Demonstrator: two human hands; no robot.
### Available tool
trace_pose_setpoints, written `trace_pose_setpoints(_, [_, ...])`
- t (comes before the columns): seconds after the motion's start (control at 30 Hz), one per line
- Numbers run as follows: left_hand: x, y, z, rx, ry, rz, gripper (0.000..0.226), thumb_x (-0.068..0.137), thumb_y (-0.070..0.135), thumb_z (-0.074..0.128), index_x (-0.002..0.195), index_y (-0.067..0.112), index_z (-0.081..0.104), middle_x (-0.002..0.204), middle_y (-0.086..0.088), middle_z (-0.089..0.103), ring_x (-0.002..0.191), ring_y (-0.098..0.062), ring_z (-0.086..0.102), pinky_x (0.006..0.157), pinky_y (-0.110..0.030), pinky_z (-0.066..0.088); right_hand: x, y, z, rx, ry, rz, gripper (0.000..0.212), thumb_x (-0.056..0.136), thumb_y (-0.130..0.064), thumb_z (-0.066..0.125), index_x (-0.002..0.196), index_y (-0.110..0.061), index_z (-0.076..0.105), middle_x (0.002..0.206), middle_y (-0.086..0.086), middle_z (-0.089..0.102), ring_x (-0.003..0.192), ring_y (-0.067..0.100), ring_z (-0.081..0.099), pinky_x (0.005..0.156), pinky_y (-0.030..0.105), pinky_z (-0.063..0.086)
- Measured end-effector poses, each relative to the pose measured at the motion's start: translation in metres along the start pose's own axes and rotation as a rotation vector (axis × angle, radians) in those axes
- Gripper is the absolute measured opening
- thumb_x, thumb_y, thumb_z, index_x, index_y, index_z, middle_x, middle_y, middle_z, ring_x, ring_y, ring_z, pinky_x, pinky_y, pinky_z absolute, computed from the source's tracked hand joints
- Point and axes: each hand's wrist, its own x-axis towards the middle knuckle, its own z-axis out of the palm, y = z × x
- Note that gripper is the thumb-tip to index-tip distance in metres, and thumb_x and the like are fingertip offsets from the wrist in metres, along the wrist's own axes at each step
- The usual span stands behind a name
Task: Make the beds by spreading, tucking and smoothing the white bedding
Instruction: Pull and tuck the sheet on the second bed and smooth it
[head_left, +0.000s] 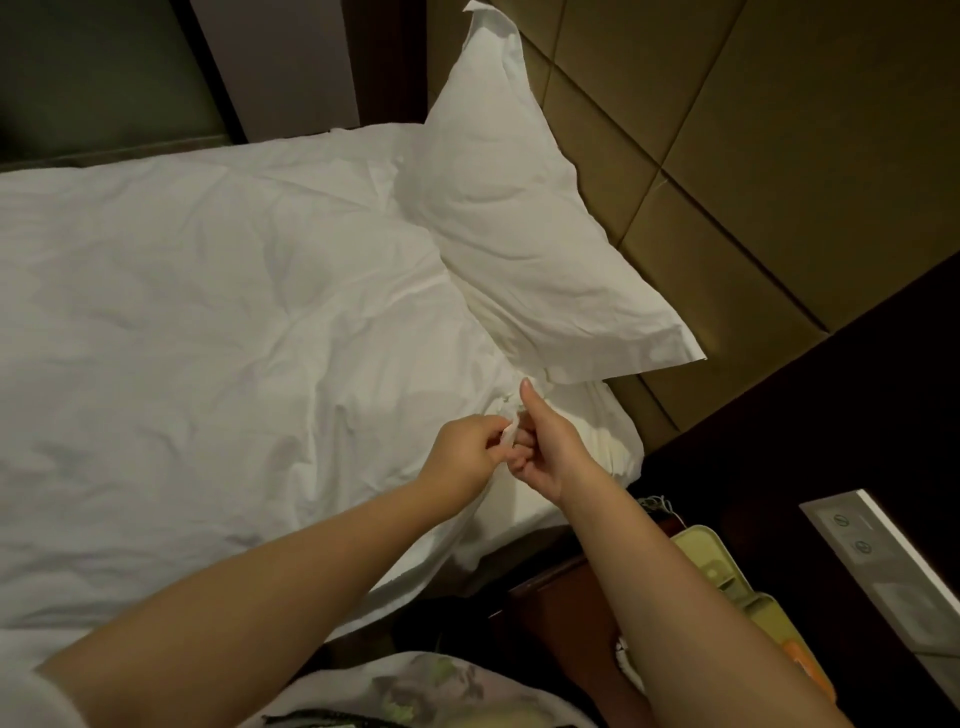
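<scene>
- The white duvet (208, 322) lies spread over the bed (524, 512) and covers most of it. It is creased all over, with folds running towards the near head corner.
- At that corner, just below the pillow's lower tip, a small twist of duvet fabric (508, 434) stands up from the bunched cloth.
- The left hand (465, 449) holds this twist, its grip narrow, with thumb and fingertips pinched on the fabric.
- The right hand (545, 449) sits right against the left, knuckle to knuckle. Its fingers are curled in beside the twist and its thumb points straight up towards the pillow. I cannot tell whether this grip actually has cloth in it.
- Both forearms are bare and reach in from the lower edge of the view.
- The white pillow (519, 234) leans tilted against the headboard, one corner up high and one flap hanging out past the bed's side. Its lower edge rests on the duvet.
- The padded headboard (753, 156) is tan, divided into panels by seams.
- A dark wood nightstand (779, 415) stands beside the bed, bearing a pale switch panel (893, 561).
- Near the right forearm lies a pale green tray (719, 566).
- A flowered garment (415, 686) shows at the bottom edge.
</scene>
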Motion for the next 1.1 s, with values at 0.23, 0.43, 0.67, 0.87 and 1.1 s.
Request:
trace_pose_setpoints(0.23, [-0.013,-0.022,-0.029,0.119,0.016,0.004,0.021,0.090,0.016,0.057,0.074,0.006,0.066,0.078,-0.009,0.064,0.072,-0.016,0.055,0.067,-0.023,0.038,0.012,0.009,0.040,-0.422,-0.016,0.223,0.019,0.092,-0.023,0.054,0.074,-0.017,0.055,0.053,-0.005,0.045,0.042,0.004,0.037,0.040,0.015,0.024])
trace_pose_setpoints(0.43, [-0.020,-0.094,-0.091,0.057,0.127,-0.124,0.064,0.075,0.049,0.072,0.126,0.018,0.048,0.112,0.012,0.045,0.106,-0.011,0.052,0.091,-0.027,0.044,0.032,0.002,0.130,-0.285,-0.095,0.160,0.017,0.098,-0.010,0.045,0.084,-0.002,0.050,0.059,0.008,0.049,0.029,0.008,0.038,0.030,0.015,0.033])
trace_pose_setpoints(0.67, [-0.056,-0.119,-0.282,-0.161,0.663,-0.316,0.107,0.056,0.063,0.068,0.145,0.015,0.032,0.137,-0.007,0.049,0.122,-0.026,0.051,0.095,-0.029,0.041,-0.045,-0.063,0.438,0.040,-0.662,-0.206,0.027,0.098,-0.007,0.040,0.073,-0.016,0.037,0.035,-0.002,0.041,0.026,0.004,0.039,0.028,0.011,0.026])
trace_pose_setpoints(0.87, [-0.108,0.008,-0.473,0.021,1.215,0.229,0.045,0.089,0.047,0.054,0.133,0.036,0.049,0.132,0.007,0.053,0.120,-0.016,0.050,0.104,-0.032,0.038,-0.210,-0.195,0.447,0.211,-1.334,-0.561,0.027,0.087,-0.007,0.046,0.060,-0.008,0.047,0.046,0.001,0.043,0.033,0.006,0.042,0.031,0.012,0.031])
trace_pose_setpoints(1.1, [-0.039,0.044,-0.277,0.736,0.770,0.468,0.034,0.070,0.020,0.063,0.104,0.015,0.065,0.093,-0.014,0.063,0.076,-0.038,0.061,0.059,-0.037,0.050,-0.124,-0.200,0.155,0.360,-0.731,-0.539,0.030,0.052,0.004,0.080,0.065,-0.007,0.055,0.050,0.000,0.047,0.038,0.007,0.050,0.032,0.015,0.039])
